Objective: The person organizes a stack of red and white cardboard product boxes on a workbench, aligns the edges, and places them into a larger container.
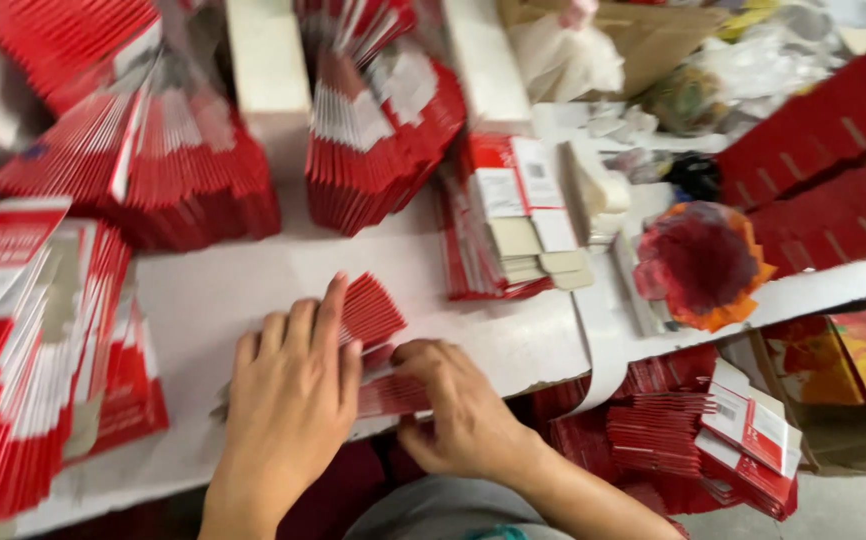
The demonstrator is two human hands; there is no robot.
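A fanned bunch of flat red carton blanks lies on the white worktable near its front edge. My left hand rests flat on top of the bunch, fingers together and pointing away from me. My right hand grips the lower right edge of the same bunch, fingers curled over the red card. The part of the bunch under my left palm is hidden. The picture is motion-blurred.
Tall leaning stacks of red and white carton blanks stand at the left, back left, back middle and centre right. A red-orange crumpled bag sits at the right. More blanks are piled below the table.
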